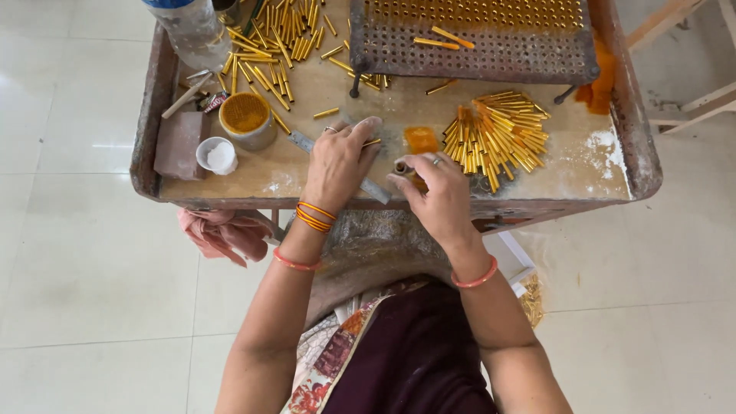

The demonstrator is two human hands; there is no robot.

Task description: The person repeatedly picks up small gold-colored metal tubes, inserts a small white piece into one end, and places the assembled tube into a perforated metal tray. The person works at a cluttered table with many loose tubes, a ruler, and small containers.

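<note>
The left hand (337,165) lay curled, its fingertips pinching one thin gold tube (372,142) whose long axis ran roughly left to right, tilted slightly up toward the right. The right hand (433,195) pinched a short dark cylinder (401,166) upright by its rim. Beneath them a flat grey metal strip (369,186) crossed the dusty wooden tray (583,165) diagonally. A fan of shiny tubes (498,138) lay to the right, a perforated metal rack (475,46) behind, and a round tin (245,119) of orange powder to the left.
</note>
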